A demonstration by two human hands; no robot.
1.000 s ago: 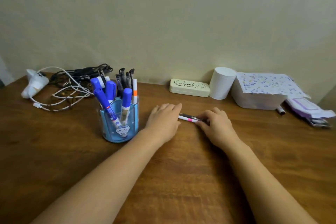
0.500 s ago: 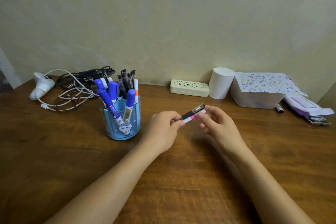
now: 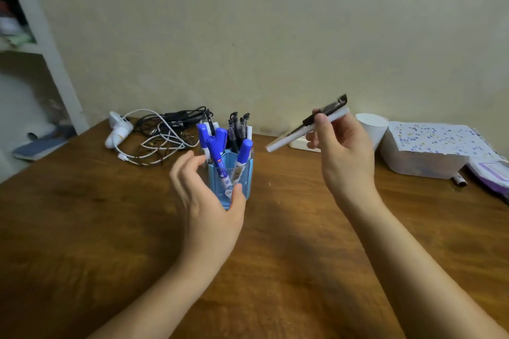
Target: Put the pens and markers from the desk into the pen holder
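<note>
A blue translucent pen holder (image 3: 242,184) stands on the wooden desk (image 3: 110,228), filled with several blue markers and black pens. My left hand (image 3: 206,201) curls around the holder's near left side, fingers apart, thumb at its front; whether it touches is unclear. My right hand (image 3: 341,151) is raised to the right of the holder and grips two pens together, a white one (image 3: 283,140) and a black one (image 3: 327,110), tilted with their far ends up to the right. Another marker (image 3: 458,181) lies on the desk by the white box.
Tangled black and white cables (image 3: 159,135) with a white charger (image 3: 118,129) lie behind the holder on the left. A white cup (image 3: 371,126), a paper-covered white box (image 3: 424,154) and purple packets (image 3: 490,173) sit at the right. A white shelf (image 3: 49,49) stands at far left.
Both hands picked the two pens up off the desk. The left hand let go and moved left to the holder; the right hand lifted the pens higher. The view shifted left.
</note>
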